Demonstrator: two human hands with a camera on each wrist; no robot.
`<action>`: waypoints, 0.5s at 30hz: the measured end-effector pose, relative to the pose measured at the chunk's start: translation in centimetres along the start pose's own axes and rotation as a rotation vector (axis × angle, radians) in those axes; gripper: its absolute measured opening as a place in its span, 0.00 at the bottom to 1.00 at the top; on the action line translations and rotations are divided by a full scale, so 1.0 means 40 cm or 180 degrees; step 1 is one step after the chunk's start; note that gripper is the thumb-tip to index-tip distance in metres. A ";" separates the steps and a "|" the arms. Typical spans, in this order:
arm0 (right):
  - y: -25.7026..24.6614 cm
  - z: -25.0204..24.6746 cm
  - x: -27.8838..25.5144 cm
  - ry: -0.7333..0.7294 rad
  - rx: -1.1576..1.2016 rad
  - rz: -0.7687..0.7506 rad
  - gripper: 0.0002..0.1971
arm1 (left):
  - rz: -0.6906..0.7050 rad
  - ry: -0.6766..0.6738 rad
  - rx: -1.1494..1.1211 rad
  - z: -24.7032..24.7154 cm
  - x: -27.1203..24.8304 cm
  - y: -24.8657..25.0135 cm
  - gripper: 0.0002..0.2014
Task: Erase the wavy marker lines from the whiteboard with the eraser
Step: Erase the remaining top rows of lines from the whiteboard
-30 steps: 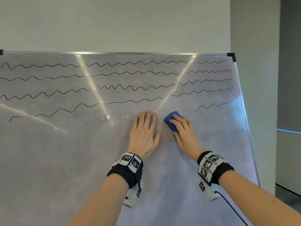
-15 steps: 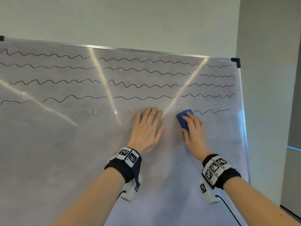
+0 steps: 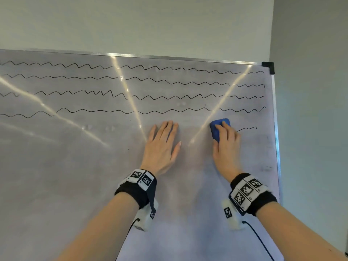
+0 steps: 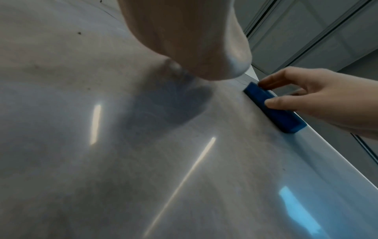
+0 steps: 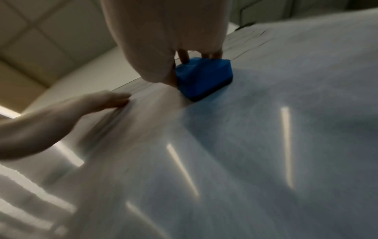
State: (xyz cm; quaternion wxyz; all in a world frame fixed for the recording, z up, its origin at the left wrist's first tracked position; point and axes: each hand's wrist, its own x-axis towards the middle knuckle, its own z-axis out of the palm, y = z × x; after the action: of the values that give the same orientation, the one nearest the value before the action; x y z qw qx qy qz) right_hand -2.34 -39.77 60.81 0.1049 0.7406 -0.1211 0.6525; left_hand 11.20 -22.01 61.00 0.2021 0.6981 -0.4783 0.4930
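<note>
The whiteboard (image 3: 75, 185) leans back and carries several black wavy lines (image 3: 169, 81) across its upper part. A short stub of a lower wavy line (image 3: 246, 129) lies just right of the blue eraser (image 3: 218, 127). My right hand (image 3: 226, 146) grips the eraser and presses it on the board; the eraser (image 4: 274, 108) (image 5: 202, 77) shows in both wrist views with fingers curled over it. My left hand (image 3: 162, 146) lies flat on the board with straight fingers, left of the eraser.
The board's metal right edge (image 3: 275, 129) with a black corner cap (image 3: 268, 67) is close to the eraser. A plain wall (image 3: 150, 25) stands behind. Bright light streaks (image 3: 131, 102) reflect on the board.
My right hand has slid the eraser to the right along the lowest line, and that line's stub is now shorter. The left hand stays flat on the board.
</note>
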 end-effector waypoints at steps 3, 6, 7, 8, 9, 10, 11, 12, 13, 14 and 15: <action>-0.045 0.020 -0.059 -0.0396 -0.0008 -0.0807 0.26 | -0.0017 0.0014 0.0031 0.001 0.002 0.004 0.30; 0.007 0.006 -0.050 -0.0681 -0.0020 -0.1152 0.34 | -0.0021 0.0059 0.0043 0.002 0.001 0.009 0.30; 0.028 -0.002 -0.025 -0.0566 0.0012 -0.0873 0.33 | -0.0024 0.0074 0.0052 0.001 0.000 0.010 0.30; 0.045 -0.008 0.001 -0.0375 0.0056 -0.0490 0.30 | -0.0028 0.0088 0.0060 0.001 0.000 0.011 0.30; 0.053 -0.011 0.021 -0.0220 0.0086 -0.0141 0.27 | -0.0033 0.0098 0.0061 0.001 0.000 0.012 0.30; 0.045 -0.010 0.026 -0.0159 0.0099 0.0048 0.25 | -0.0040 0.0109 0.0056 0.001 0.000 0.014 0.30; 0.028 -0.003 0.013 -0.0131 0.0057 0.0015 0.24 | -0.0050 0.0125 0.0050 0.001 -0.001 0.016 0.30; 0.007 0.006 -0.013 -0.0173 0.0006 -0.0179 0.24 | -0.0061 0.0147 0.0043 0.002 0.000 0.019 0.30; -0.012 0.016 -0.049 -0.0296 -0.0009 -0.0497 0.26 | -0.0082 0.0170 0.0037 0.001 0.001 0.021 0.30; -0.021 0.017 -0.083 -0.0508 -0.0013 -0.0835 0.29 | -0.0109 0.0186 0.0039 0.001 0.002 0.024 0.30; -0.016 0.012 -0.100 -0.0687 -0.0037 -0.1086 0.33 | -0.0131 0.0194 0.0051 -0.001 0.003 0.027 0.30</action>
State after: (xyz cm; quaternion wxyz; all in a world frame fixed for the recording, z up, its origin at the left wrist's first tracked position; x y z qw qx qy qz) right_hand -2.18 -39.14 56.80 0.2046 0.8155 -0.0081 0.5414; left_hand 10.24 -22.56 60.92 0.2210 0.6941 -0.4535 0.5136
